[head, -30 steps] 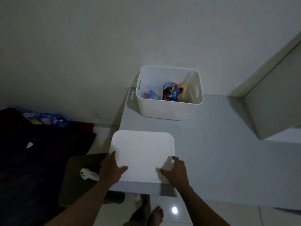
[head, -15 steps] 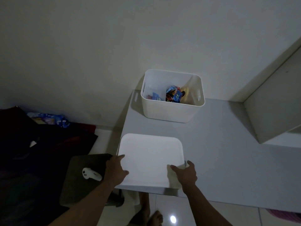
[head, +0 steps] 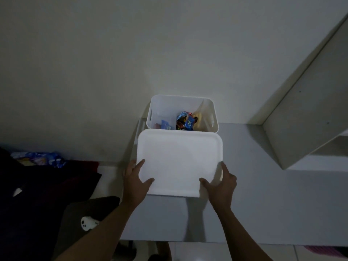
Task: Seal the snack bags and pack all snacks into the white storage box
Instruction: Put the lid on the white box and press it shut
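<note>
Evidently the step in hand is closing the box. Both hands hold a white, flat, rectangular plastic lid with rounded corners (head: 178,162) at the centre of the frame, just below the open white plastic storage box (head: 177,104).

The left hand (head: 135,181) grips the lid's lower left corner, thumb and forefinger lying on top and the other fingers out of sight. The right hand (head: 220,187) grips the lower right corner in the same way, thumb on top and forefinger along the side edge. Taking the two near corners probably leaves the far edge free to lead onto the rim and keeps the lid level.

The lid's long axis runs left to right across the frame, parallel to the box's long side, with its broad face turned up toward the camera. It seems to be held clear of the grey table (head: 263,204), since a shadow falls beneath it. Its far edge covers the box's near wall in the picture; I cannot tell whether it touches the rim.

The box stands at the table's far edge against the wall. Inside lie crinkled blue and red snack packets (head: 185,122), and whether they are sealed is too small to tell.

A blue patterned packet (head: 39,160) lies on dark cloth at the left edge of the frame, well apart from the box. If it counts as a snack, packing is not finished.
</note>
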### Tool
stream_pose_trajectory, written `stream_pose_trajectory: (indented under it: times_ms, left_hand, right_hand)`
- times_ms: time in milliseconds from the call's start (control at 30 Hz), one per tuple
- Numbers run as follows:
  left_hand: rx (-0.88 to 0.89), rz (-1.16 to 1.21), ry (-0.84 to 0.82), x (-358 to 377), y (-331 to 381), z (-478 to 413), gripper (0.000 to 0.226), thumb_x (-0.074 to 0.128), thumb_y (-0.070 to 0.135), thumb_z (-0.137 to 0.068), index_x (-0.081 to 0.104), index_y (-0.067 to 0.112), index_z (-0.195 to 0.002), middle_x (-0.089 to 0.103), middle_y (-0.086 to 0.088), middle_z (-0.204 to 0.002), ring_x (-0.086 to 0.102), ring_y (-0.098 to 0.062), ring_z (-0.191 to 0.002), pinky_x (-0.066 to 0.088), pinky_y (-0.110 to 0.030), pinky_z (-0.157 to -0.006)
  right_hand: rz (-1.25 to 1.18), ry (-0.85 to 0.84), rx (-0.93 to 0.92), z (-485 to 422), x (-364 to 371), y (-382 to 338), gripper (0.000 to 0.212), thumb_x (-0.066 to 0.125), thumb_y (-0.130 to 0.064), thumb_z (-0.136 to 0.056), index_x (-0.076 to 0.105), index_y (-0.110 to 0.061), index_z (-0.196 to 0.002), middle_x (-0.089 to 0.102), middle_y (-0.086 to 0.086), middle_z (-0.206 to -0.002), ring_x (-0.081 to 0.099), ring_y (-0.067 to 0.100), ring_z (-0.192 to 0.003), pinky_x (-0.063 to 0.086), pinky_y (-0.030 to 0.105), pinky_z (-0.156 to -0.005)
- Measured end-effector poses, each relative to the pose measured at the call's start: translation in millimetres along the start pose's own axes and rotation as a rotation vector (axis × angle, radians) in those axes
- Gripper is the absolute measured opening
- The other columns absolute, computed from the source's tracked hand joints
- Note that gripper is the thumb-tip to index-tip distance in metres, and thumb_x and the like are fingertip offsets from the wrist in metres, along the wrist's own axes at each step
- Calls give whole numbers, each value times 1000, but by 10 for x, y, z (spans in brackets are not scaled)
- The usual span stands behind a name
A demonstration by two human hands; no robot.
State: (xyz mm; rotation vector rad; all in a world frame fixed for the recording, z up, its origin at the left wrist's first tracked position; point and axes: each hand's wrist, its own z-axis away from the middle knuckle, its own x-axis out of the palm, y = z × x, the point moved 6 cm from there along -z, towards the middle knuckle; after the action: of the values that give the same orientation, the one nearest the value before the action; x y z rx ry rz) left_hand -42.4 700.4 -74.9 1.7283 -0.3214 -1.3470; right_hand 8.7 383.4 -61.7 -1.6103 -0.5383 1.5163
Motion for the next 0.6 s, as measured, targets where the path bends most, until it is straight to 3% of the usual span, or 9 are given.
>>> stream_pose_trajectory:
  times_ms: [100,267,467,600]
  left_hand:
    - [78,1,27,-35,304,-344,77,88,19,-69,55,18,-138,40,-15,-144,32,-27,-131,31,-35,-109]
    - [150,-18,45,-104,765,-991,77,88,21,-70,54,18,-139,38,-13,-146,31,-30,-132,36,-43,-111]
    - [98,-43,-2,-27,892,-1659,72,87,29,-69,59,18,-134,41,-12,-145,32,-33,-131,34,-43,-111]
    - [51,-40,-44,120,844,-1957,69,86,35,-70,61,17,-132,43,-10,-145,33,-31,-131,35,-40,-109]
  right_hand:
    - [-5,4,-70,-287,-62,-225,85,88,-31,-71,47,-25,-144,40,9,-126,37,30,-123,41,39,-101]
    - [-26,42,-139,-783,-137,-661,87,90,-33,-69,48,-26,-145,38,5,-123,37,26,-124,40,35,-100]
    - [33,17,-126,-1411,33,-1028,82,90,-41,-65,57,-20,-137,43,13,-127,40,33,-125,38,35,-100]
    - [64,-48,-66,-1743,212,-1059,78,88,-45,-67,58,-21,-134,40,14,-130,35,33,-130,39,42,-105]
